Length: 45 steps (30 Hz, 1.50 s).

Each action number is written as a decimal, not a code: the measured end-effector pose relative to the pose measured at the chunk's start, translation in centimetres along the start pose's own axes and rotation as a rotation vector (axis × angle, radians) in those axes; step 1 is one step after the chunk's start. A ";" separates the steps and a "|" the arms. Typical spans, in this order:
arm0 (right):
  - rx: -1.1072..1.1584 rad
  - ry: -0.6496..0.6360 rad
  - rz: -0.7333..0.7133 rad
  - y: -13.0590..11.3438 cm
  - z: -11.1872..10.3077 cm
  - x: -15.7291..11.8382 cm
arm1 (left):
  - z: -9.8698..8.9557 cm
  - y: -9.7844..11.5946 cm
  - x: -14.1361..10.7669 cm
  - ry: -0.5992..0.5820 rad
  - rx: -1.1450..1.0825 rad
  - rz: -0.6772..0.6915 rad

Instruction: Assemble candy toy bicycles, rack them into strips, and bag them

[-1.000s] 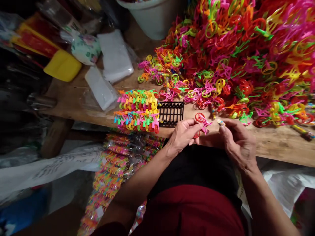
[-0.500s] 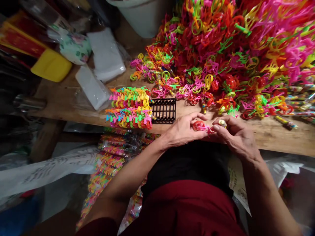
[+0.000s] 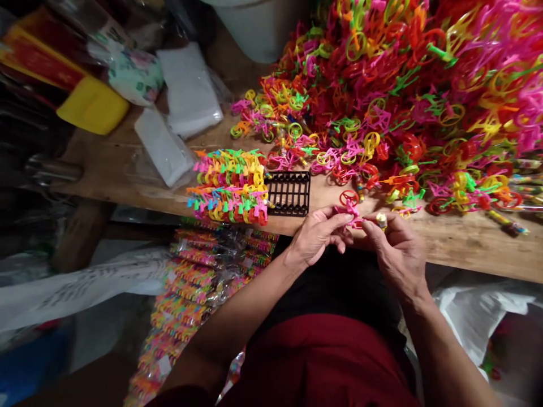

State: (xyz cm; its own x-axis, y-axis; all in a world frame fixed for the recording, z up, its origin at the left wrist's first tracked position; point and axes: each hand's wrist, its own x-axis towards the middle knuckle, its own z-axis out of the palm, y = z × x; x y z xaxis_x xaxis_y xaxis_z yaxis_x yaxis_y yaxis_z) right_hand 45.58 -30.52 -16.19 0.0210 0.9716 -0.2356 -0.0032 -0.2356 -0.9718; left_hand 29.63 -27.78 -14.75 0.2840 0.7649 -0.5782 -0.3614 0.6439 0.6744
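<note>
Between my two hands is a small plastic toy bicycle, pink with red wheels. My left hand pinches its pink frame between thumb and forefinger, one wheel standing above the fingertips. My right hand is closed at the toy's other end, and a small tube with a patterned yellow-white wrapper sticks out of its fingers. Left of my hands lies a black plastic rack with crossbars. Its left part is covered by tight rows of colourful toy bicycles.
A large heap of loose plastic toys fills the back right of the wooden bench. Clear plastic bags lie at the back left, near a yellow scoop-like piece. A pale bucket stands behind. Bagged rows fill the space below.
My left hand has turned and shifted its grip, so the toy bicycle now stands with a red wheel up. My right hand still holds the wrapped tube. The view has shifted slightly.
</note>
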 end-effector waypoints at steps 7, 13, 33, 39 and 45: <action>-0.419 -0.185 -0.268 -0.2 -3.7 0.2 | -1.0 0.1 -0.8 -0.077 -0.015 -0.149; -0.122 -0.231 -0.141 0.5 -3.5 0.1 | -0.9 -0.4 -1.5 -0.124 -0.047 -0.217; -0.055 -0.179 -0.285 1.3 -3.2 -0.5 | -0.8 -1.4 -1.0 -0.169 -0.137 -0.327; -0.192 -0.177 -0.483 1.9 -3.4 -0.4 | -0.6 -1.6 -0.8 -0.216 -0.162 -0.355; -0.152 -0.253 -0.628 2.5 -4.3 0.2 | -0.8 -1.3 -0.6 -0.275 -0.117 -0.433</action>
State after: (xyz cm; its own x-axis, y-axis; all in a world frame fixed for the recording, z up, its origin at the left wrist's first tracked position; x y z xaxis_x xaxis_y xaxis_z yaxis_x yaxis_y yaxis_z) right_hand 49.85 -30.99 -18.71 -0.2605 0.8958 0.3601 0.0740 0.3904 -0.9177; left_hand 29.20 -29.09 -15.69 0.6464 0.4154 -0.6400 -0.2512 0.9079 0.3356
